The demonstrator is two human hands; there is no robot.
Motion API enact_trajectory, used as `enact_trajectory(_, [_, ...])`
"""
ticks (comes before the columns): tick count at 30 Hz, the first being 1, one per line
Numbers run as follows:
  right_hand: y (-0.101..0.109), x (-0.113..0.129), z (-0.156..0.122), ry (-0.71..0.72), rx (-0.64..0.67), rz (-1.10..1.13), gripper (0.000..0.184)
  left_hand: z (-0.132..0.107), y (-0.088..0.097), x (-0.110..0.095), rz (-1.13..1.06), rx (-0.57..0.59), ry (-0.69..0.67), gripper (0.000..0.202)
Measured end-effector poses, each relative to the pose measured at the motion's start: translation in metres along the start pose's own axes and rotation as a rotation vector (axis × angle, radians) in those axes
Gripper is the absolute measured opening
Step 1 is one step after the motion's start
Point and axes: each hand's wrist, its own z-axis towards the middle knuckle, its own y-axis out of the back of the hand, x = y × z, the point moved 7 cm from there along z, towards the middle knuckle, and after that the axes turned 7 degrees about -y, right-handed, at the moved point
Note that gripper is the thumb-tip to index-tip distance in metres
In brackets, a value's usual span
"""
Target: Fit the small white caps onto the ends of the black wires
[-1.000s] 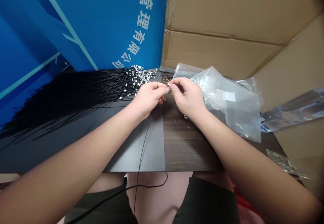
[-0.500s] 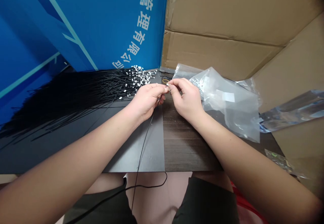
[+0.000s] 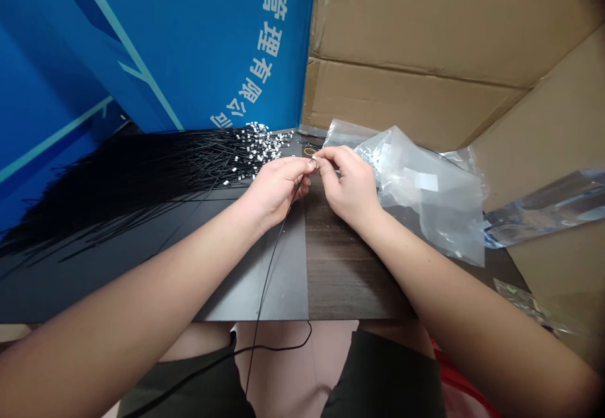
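My left hand (image 3: 282,186) is closed, its thumb and forefinger pinching a thin black wire (image 3: 270,265). From those fingers the wire runs down over the table edge and between my knees. My right hand (image 3: 350,178) is closed too, thumb and forefinger pinched at the wire's upper end, where a small whitish tip (image 3: 314,160) shows. Both sets of fingertips meet there and hide most of that end. Left of my hands lies a thick heap of black wires (image 3: 155,166) with small white connectors (image 3: 259,144) on their near ends.
Clear plastic bags (image 3: 425,197) lie to the right, near a tall cardboard panel (image 3: 416,90). A yellow loop (image 3: 309,151) rests just behind my fingertips. A blue printed panel (image 3: 189,40) stands behind the heap. A separate black cord (image 3: 212,361) crosses my lap.
Both hands stay in the same place, fingertips together, with only a tiny shift of the left fingers. The wire hangs almost as before.
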Motion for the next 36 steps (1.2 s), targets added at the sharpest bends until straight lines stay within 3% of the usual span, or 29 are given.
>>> enact_trajectory(10, [0.001, 0.004, 0.0, 0.057, -0.03, -0.054, 0.016, -0.001, -0.004, 0.004, -0.12, 0.014, 0.062, 0.02])
enact_trajectory(27, [-0.002, 0.005, -0.001, 0.11, 0.037, -0.149, 0.022, -0.001, -0.004, 0.004, -0.139, 0.011, 0.09, 0.017])
enact_trajectory(36, [0.002, 0.005, 0.0, 0.112, -0.016, -0.131, 0.02, 0.005, 0.002, -0.018, 0.303, 0.04, -0.23, 0.015])
